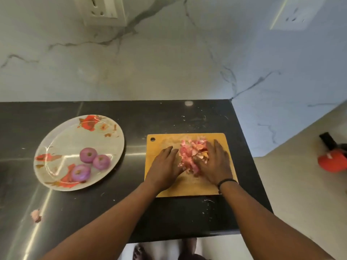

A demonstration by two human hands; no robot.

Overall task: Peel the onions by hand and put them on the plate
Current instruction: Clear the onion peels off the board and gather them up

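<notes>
Presently, three peeled onions (91,164) lie together on the plate (62,139), clustered toward its near right rim. The plate, white with red floral print, sits on the left part of the dark surface (150,218), well apart from the wooden cutting board (187,186) at the right end of the surface, near its right edge.

On the board a heap of onion skins (189,154) lies in the far central portion. The left hand (165,169) rests palm down on the board, its fingers (168,152) straight and held close together, their inner side touching the left flank of the heap. The right hand (216,164) lies palm down on the right flank of the heap, fingers (216,145) extended and close together, partly covering the skins. Neither hand grips or pinches anything; the heap sits between the two. A dark band (226,182) circles the right wrist.

One loose scrap of skin (36,215) lies on the surface near its front left edge, well apart from the plate. Small pale flecks are scattered on the surface beyond the board's far edge and at its near right corner.

A marble-patterned wall rises behind the surface, bearing a socket plate (100,10) at upper left. A red and black object (333,158) lies on the floor at the right; its nature cannot be told.
</notes>
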